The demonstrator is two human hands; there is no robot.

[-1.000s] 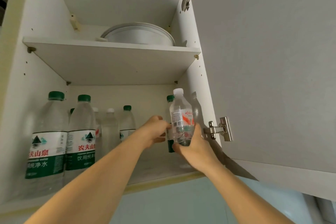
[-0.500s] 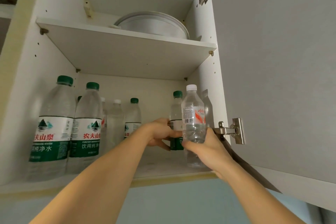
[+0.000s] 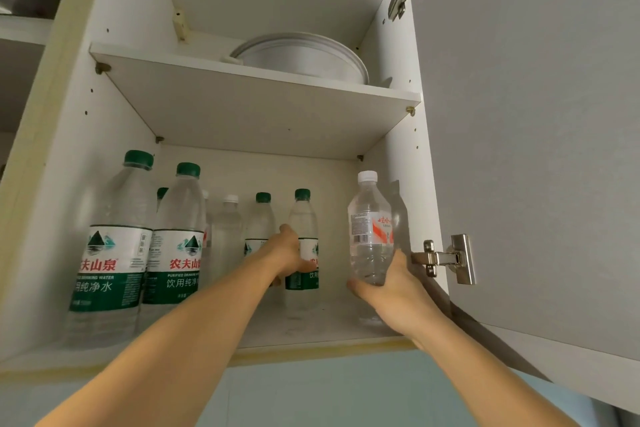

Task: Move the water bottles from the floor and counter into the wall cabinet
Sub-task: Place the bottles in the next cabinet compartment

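Right hand (image 3: 389,291) curled round the base of a white-capped bottle (image 3: 370,229) upright at the wall cabinet (image 3: 398,135) lower shelf's right side, left hand (image 3: 289,255) gripping a green-capped bottle (image 3: 303,246) mid-shelf — more bottles standing left.

Both arms up in the cabinet (image 3: 394,204): right hand (image 3: 391,291) grips a white-cap bottle (image 3: 370,229), left hand (image 3: 289,255) holds a green-cap bottle (image 3: 303,218).

White pot (image 3: 304,55) on upper shelf (image 3: 249,104)

Green-capped bottles (image 3: 107,246) wear green-and-white labels; the white-capped bottle (image 3: 370,229) has a red-and-white label; the cabinet (image 3: 256,111) is white.
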